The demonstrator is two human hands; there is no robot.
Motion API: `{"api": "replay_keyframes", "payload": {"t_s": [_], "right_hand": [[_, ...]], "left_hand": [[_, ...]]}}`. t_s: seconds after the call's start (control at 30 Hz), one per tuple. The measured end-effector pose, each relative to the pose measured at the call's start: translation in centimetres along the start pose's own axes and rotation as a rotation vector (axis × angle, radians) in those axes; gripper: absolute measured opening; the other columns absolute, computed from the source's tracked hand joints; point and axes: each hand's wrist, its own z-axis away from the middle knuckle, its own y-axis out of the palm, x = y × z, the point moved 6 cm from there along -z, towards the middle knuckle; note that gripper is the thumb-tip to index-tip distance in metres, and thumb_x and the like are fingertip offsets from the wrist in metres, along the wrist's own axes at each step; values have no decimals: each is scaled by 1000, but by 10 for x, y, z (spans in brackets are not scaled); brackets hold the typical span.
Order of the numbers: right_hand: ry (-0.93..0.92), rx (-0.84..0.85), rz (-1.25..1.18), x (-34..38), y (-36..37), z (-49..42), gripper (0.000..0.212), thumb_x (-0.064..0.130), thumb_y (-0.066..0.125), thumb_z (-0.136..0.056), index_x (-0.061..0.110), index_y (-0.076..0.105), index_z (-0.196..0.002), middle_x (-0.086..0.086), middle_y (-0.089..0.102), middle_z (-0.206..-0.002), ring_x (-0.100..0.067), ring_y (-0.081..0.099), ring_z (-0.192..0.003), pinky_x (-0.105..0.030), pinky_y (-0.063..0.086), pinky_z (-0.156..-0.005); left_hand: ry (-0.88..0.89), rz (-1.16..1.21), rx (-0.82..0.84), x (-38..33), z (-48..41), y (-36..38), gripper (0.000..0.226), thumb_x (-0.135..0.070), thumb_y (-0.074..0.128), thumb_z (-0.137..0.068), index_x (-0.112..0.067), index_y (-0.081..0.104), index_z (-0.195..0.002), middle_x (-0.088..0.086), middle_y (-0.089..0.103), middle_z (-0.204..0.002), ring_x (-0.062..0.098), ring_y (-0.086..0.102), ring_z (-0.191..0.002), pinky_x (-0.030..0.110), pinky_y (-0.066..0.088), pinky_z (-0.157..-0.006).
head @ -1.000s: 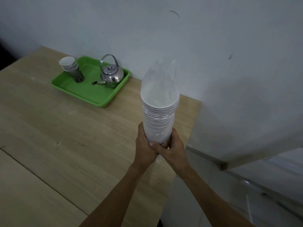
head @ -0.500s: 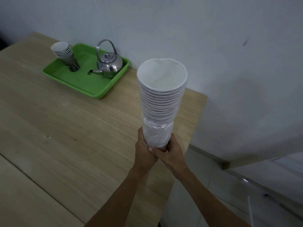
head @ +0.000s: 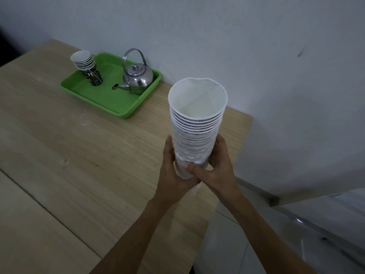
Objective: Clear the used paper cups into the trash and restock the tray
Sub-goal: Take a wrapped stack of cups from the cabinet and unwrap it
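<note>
Paper cup stack (head: 194, 123) upright, base in two-hand grip

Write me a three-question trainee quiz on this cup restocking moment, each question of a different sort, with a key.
1. True or false: the shiny steel kettle stands on the green plastic tray.
2. Which hands grip the tall stack of white paper cups? A) left hand only B) right hand only C) both
3. Fill in: the short stack of dark printed cups stands in the tray's far ____ corner.

Key: 1 true; 2 C; 3 left.
</note>
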Motion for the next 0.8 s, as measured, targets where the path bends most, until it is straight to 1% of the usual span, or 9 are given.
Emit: {"api": "replay_keyframes", "payload": {"t_s": [0.1,0.17,0.27,0.4,0.47,0.57,0.63,0.7,0.8], "right_hand": [[48,14,42,-13,8,0,79,23,88,-60,36,43,-124,25,57,-119,8,54,-111,-14,48,-86],[96,19,58,-34,11,3,77,22,88,-60,42,43,-119,29,56,-116,11,54,-108,-12,48,-84],[178,20,51,-63,13,8,79,25,88,-59,33,46,-125,25,56,-119,8,55,-108,-16,50,-84],[210,30,114,-81,13,9,72,24,87,-63,33,47,-122,26,57,-112,11,56,-102,-11,49,-80],[233,43,161,-83,11,8,71,27,86,-63,33,47,-122,24,57,-109,7,56,-101,-12,48,-80],[229,44,261,-82,10,6,64,28,86,-64,27,52,-117,19,57,-102,-5,56,-98,-27,47,-91],[170,39,368,-83,10,5,61,31,85,-63,19,57,-115,21,57,-97,-9,56,-97,-42,40,-103],[122,61,488,-88,13,5,67,49,75,-65,14,57,-119,12,64,-106,-10,57,-105,-47,25,-113],[71,88,634,-96,15,5,86,68,40,-63,14,54,-128,2,62,-123,-9,53,-118,-42,8,-118]], "left_hand": [[-95,40,24,11,0,8,79,-11,78,-73,-11,34,-139,1,53,-134,10,52,-125,44,49,-97],[-124,-26,-2,27,5,10,73,-7,78,-72,-15,40,-134,-7,57,-125,2,56,-116,33,52,-92],[-170,-73,-4,51,18,11,63,-19,76,-73,-7,49,-128,-1,63,-119,7,61,-110,27,54,-84],[-166,-109,50,58,19,15,45,-8,74,-70,-11,61,-113,-2,68,-105,5,65,-99,23,54,-79],[-133,-158,85,57,19,14,50,-9,75,-73,-15,57,-120,0,65,-113,9,64,-105,27,53,-86],[-147,-97,64,50,22,3,85,-10,75,-77,-6,25,-145,14,43,-144,25,47,-130,48,43,-104],[-74,-16,49,33,23,0,97,-19,72,-74,4,12,-147,16,32,-151,24,37,-138,37,39,-108],[-18,3,25,16,18,2,94,-23,72,-73,4,18,-146,11,38,-148,19,40,-136,28,40,-106],[-93,5,-55,12,14,6,86,-30,82,-63,-11,40,-136,-6,55,-132,5,54,-121,15,45,-93]]}}
